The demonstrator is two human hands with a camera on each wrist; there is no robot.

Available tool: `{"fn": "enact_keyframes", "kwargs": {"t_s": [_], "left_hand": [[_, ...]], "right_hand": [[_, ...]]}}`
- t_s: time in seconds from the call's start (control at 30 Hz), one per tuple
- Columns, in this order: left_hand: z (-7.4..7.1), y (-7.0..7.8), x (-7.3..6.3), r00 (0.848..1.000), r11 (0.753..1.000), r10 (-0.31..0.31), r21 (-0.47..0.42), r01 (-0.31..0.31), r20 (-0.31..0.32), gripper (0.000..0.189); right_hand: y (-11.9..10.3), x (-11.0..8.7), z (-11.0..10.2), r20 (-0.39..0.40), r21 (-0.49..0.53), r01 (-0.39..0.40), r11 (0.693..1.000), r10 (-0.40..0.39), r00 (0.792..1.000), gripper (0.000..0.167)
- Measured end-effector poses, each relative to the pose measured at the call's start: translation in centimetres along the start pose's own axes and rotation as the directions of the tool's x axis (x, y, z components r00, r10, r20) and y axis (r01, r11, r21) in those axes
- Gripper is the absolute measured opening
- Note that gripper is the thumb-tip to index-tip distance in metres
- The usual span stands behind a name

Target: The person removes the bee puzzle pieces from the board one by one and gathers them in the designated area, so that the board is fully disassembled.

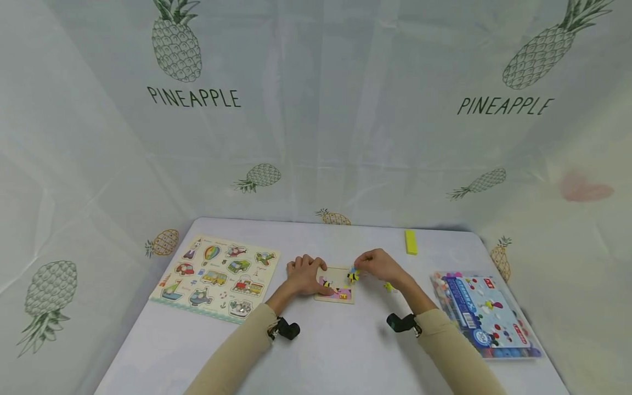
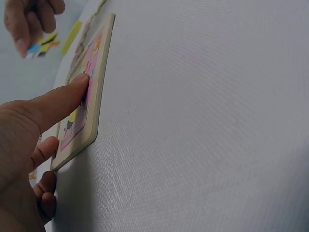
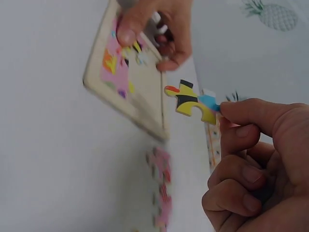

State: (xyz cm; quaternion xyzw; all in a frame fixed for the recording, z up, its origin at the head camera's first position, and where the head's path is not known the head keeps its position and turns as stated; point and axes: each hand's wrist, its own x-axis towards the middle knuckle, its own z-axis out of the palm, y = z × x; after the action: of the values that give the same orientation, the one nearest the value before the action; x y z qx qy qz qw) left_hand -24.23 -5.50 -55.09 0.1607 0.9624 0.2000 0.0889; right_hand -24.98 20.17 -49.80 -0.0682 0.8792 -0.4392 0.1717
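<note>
A small wooden jigsaw tray (image 1: 334, 300) lies on the white table, partly filled with pink and yellow pieces along its near side. My left hand (image 1: 304, 276) holds it at its left side. In the left wrist view, the left thumb (image 2: 58, 104) presses on the fitted pieces, while the other fingers sit at the tray's edge. Over the tray's right side, my right hand (image 1: 382, 266) pinches a jigsaw piece (image 3: 189, 100) coloured yellow, black and blue between thumb and forefinger. That piece is raised, its knobs and notches showing clearly in the right wrist view.
Loose jigsaw pieces (image 3: 161, 188) lie right of the tray. A vehicle picture puzzle board (image 1: 224, 280) is at the left, a clear box (image 1: 489, 315) of colourful parts at the right. Farther back stands a yellow block (image 1: 411, 242), before a pineapple-print curtain (image 1: 316, 120).
</note>
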Motion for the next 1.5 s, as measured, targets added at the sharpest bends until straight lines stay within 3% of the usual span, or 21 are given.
{"fn": "enact_keyframes", "kwargs": {"t_s": [0.23,0.57,1.1,1.5], "left_hand": [[-0.4,-0.1,-0.3,1.000,1.000,0.011,-0.015,-0.011,0.003,0.066],[0.0,0.0,-0.2,1.000,0.999,0.019,-0.031,-0.019,0.001,0.066],[0.2,-0.2,-0.1,0.999,0.999,0.034,-0.025,-0.035,-0.019,0.066],[0.0,0.0,-0.3,0.999,0.999,0.036,-0.023,-0.037,-0.026,0.064]], "right_hand": [[1.6,-1.5,-2.7,-0.003,-0.051,-0.093,0.994,0.093,0.996,0.022],[3.8,-2.0,-2.8,-0.018,-0.099,-0.167,0.981,0.166,0.986,0.015],[4.2,-1.3,-2.8,0.003,-0.165,-0.079,0.983,0.081,0.997,0.012],[4.6,-1.1,-2.4,-0.043,-0.171,-0.106,0.980,0.100,0.994,0.014]]}}
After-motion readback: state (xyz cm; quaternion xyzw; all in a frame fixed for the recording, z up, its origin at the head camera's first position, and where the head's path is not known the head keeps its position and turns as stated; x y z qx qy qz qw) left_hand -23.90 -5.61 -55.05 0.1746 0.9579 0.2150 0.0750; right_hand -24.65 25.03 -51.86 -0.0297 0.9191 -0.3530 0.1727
